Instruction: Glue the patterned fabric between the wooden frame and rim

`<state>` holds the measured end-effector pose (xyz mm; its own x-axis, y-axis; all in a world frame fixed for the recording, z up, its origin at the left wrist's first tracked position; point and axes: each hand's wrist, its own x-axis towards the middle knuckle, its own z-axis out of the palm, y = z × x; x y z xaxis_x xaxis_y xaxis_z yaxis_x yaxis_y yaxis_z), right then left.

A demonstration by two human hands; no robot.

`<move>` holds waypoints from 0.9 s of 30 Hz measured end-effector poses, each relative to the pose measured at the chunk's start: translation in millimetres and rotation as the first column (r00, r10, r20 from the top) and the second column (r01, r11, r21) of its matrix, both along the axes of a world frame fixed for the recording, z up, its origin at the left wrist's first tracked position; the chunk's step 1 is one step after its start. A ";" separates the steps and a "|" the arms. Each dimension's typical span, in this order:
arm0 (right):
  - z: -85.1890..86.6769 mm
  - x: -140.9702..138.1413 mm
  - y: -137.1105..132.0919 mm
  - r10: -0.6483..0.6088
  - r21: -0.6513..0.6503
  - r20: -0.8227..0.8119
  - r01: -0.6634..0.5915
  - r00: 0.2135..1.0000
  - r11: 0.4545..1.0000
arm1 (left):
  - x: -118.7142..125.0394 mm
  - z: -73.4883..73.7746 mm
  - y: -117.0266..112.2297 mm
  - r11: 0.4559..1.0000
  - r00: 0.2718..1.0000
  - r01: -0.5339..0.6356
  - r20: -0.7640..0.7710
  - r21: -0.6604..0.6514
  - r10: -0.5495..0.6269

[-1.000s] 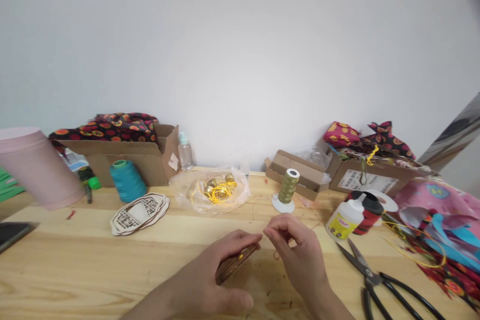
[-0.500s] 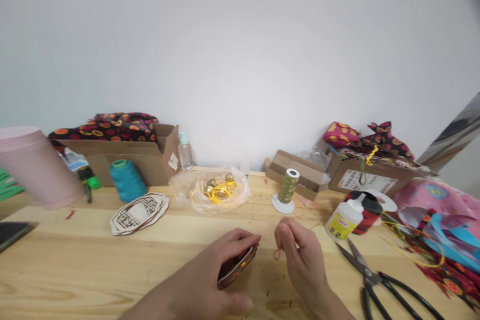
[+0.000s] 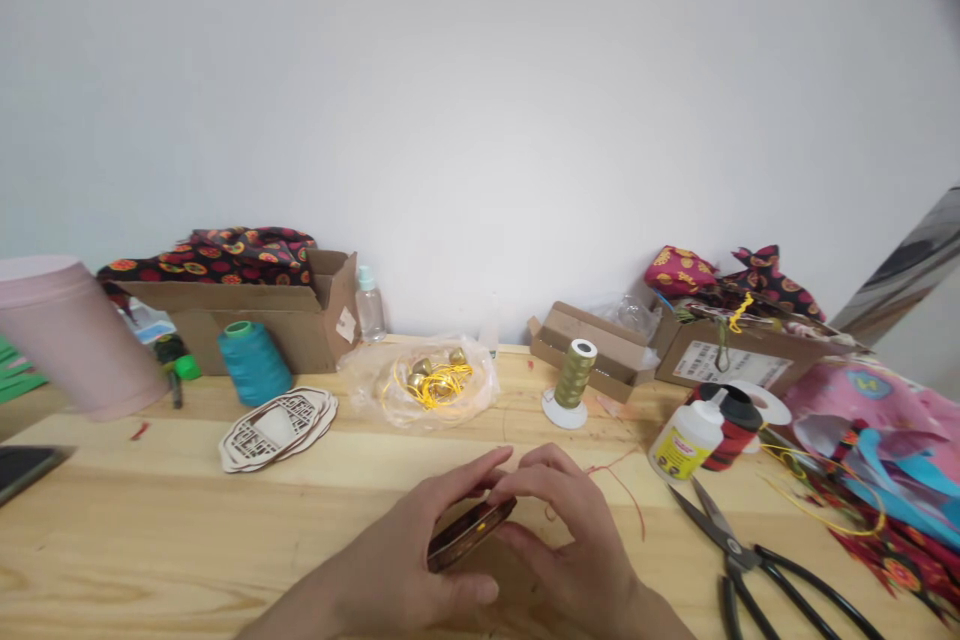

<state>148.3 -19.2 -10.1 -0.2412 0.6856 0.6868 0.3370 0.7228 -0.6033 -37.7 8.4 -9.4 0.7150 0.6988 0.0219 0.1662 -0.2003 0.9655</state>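
Observation:
My left hand (image 3: 409, 560) grips a small flat dark piece with a gold edge (image 3: 469, 532), tilted on its edge just above the wooden table (image 3: 150, 530). My right hand (image 3: 570, 540) has its fingers curled against the right end of the same piece, fingertips meeting those of the left hand. A thin red thread (image 3: 626, 490) lies on the table just right of my right hand. Whether the thread is attached to the piece is not clear.
Black scissors (image 3: 750, 555) lie at the right, with a glue bottle (image 3: 686, 438) and an olive thread spool (image 3: 574, 375) behind. A bag of gold bells (image 3: 431, 382), wooden cutouts (image 3: 277, 427), a teal spool (image 3: 253, 360), a pink container (image 3: 71, 335) and cardboard boxes (image 3: 255, 315) stand further back.
My right hand has let go of the pinched thread, moved left and closed onto the dark piece. The red thread now lies on the table.

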 end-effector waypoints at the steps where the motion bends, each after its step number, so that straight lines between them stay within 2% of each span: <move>1: 0.1 -0.1 0.4 -0.032 0.003 -0.011 0.032 0.999 0.999 | 0.2 0.7 0.4 1.000 1.000 -0.015 0.011 0.003 0.015; 3: 0.9 1.1 1.5 -0.088 0.030 -0.031 0.089 0.996 0.996 | 0.4 4.0 1.5 0.994 0.997 -0.070 0.017 0.083 0.069; 5: 1.6 3.2 2.6 -0.134 0.062 -0.043 0.137 0.990 0.989 | 0.1 8.8 3.0 0.968 0.992 -0.126 0.001 0.218 0.128; 9: -0.2 5.7 3.3 -0.158 0.093 -0.060 0.163 0.986 0.982 | -1.2 13.6 6.8 0.882 0.979 -0.193 0.019 0.430 0.204; 13: -1.9 5.3 2.1 -0.149 0.089 -0.037 0.152 0.988 0.984 | -1.7 7.8 9.7 0.795 0.974 -0.223 0.090 0.563 0.210; 16: -0.7 4.0 0.8 -0.136 0.090 -0.033 0.138 0.990 0.986 | -1.4 3.9 11.0 0.771 0.976 -0.213 0.100 0.601 0.192; 20: 0.3 1.7 0.1 -0.114 0.120 -0.036 0.118 0.993 0.986 | -0.3 4.0 11.6 0.771 0.974 -0.224 0.115 0.596 0.194; 27: 1.8 0.9 0.1 -0.169 0.132 -0.076 0.177 0.983 0.975 | 0.3 5.9 8.0 0.833 0.963 -0.259 0.067 0.489 0.260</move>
